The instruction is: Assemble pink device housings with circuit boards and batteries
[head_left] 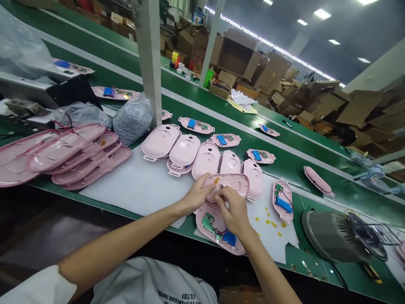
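1. The left hand (198, 193) holds a pink shell (228, 184) by its left end, its grip pinching the rim near a small amber tape piece (216, 180).
2. The right hand (233, 211) meets the same shell from below and in front, fingers curled and pressed onto its lower edge; its grip is closed on the shell.
3. The shell is lifted just above the white mat (142, 185), hollow side toward the person, tilted slightly.
4. Directly under the hands lies an open pink base (211, 230) with a green circuit board (209, 221) and a blue battery (230, 238), resting on the mat near the edge of the counter (316, 261).
5. A row of pink covers (185, 152), dome side up, lies just behind the held shell, touching one another.
6. To the right of the hands another open base (282, 199) lies on the mat, with amber tape bits (271, 222) scattered beside it.
7. On the left, a stack of larger pink trays (63, 154) overlaps in a fan.
8. A bag of small grey parts (132, 119) stands beside a white post (150, 59).
9. More open bases (196, 125) ride on the green belt (316, 164) beyond.
10. A grey fan (344, 236) lies at far right.
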`<state>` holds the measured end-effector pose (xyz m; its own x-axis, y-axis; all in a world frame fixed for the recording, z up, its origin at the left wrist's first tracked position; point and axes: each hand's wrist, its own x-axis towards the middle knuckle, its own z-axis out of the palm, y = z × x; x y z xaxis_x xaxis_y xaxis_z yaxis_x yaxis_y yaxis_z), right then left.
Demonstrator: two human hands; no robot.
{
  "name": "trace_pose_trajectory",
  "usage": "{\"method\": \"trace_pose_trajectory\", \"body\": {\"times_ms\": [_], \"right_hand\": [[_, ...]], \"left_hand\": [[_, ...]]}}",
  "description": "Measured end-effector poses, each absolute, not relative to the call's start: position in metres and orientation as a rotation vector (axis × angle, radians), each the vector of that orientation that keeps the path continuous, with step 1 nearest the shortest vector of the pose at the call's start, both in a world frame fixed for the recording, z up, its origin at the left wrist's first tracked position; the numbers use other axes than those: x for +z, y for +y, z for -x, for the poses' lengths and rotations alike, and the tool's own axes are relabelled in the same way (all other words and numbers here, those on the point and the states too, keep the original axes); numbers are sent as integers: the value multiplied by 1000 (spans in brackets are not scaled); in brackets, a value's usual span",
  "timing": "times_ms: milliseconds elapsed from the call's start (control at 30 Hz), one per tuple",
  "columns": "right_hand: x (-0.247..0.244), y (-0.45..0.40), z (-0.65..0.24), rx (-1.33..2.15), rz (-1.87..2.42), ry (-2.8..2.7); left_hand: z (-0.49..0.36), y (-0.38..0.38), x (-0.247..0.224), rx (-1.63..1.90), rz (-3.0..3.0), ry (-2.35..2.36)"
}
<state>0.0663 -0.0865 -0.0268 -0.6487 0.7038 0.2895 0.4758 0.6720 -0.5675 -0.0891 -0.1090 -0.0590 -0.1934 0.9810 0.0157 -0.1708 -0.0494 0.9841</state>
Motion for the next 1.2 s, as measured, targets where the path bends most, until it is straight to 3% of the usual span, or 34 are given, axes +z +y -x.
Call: {"method": "trace_pose_trajectory", "body": {"times_ms": [367, 600, 767, 900, 1033, 1200], "right_hand": [[-30, -98, -38, 155, 1305, -2418], [-19, -88, -56, 401, 1682, -2144], [5, -111, -115, 49, 1173, -2254], [-20, -127, -118, 319, 1142, -2748], [-60, -122, -99, 416, 1093, -2721], [-57, -89, -148, 75, 1255, -2334]], "left_hand": [[87, -127, -52, 1508, -795, 795], [99, -126, -56, 1485, -1009, 918], [124, -144, -39, 1020, -1757, 991], [151, -150, 1, 416, -2220, 968], [126, -83, 57, 178, -2367, 968], [6, 119, 78, 355, -2351, 1474]]}}
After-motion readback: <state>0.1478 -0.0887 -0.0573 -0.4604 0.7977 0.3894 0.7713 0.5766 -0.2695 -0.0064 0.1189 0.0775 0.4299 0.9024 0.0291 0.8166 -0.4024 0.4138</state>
